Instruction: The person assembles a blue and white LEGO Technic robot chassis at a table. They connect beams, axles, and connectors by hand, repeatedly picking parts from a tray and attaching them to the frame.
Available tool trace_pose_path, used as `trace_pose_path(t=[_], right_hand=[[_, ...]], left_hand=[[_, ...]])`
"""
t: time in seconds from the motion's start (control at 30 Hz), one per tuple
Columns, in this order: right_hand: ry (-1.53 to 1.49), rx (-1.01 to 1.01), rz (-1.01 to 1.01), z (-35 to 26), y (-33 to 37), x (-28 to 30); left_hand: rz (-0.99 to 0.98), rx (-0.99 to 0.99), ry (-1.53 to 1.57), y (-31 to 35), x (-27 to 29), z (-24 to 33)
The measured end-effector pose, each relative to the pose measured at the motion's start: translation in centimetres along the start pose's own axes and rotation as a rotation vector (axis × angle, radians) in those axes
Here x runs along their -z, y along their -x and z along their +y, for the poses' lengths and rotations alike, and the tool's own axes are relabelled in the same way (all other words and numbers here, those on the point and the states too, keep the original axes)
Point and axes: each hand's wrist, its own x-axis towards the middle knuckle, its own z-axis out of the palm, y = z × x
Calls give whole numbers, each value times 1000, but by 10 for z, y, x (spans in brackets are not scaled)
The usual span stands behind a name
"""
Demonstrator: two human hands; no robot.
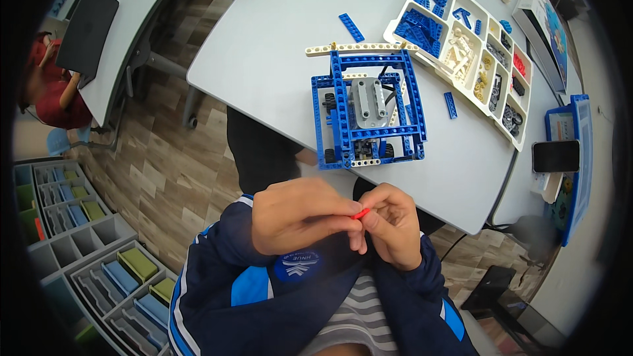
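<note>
A small red building piece [360,213] is pinched between the fingertips of my left hand [297,214] and my right hand [397,232], held in front of my chest. Its exact shape is hidden by the fingers. Beyond the hands, near the table's front edge, stands a blue beam-built frame model [377,134] with a grey block [368,102] inside, black wheels and a long white beam [359,49] across its far side. Neither hand touches the model.
A white sorting tray [455,82] of blue, white, yellow, black and red pieces lies at the right on the grey table [264,46]. Loose blue pieces [351,28] lie nearby. Further right are a phone [556,156] and blue bin [580,165]. Another person [59,92] sits far left.
</note>
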Motion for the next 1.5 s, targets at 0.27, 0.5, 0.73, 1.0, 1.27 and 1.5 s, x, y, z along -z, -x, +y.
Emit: trace_pose_path(t=[0.27, 0.5, 0.73, 1.0, 1.27, 1.5], right_hand=[[-156, -88, 108, -6, -24, -7], [108, -34, 193, -14, -35, -21], [37, -76, 297, -16, -47, -21], [-532, -184, 112, -25, -44, -16], [-326, -201, 292, -21, -44, -21], [-233, -256, 259, -15, -49, -20]], left_hand=[[347, 187, 248, 4, 6, -11], [182, 360, 145, -11, 11, -18], [96, 333, 63, -19, 11, -24], [45, 325, -42, -22, 14, -22], [69, 240, -44, -25, 18, -29], [118, 157, 21, -21, 21, -31]])
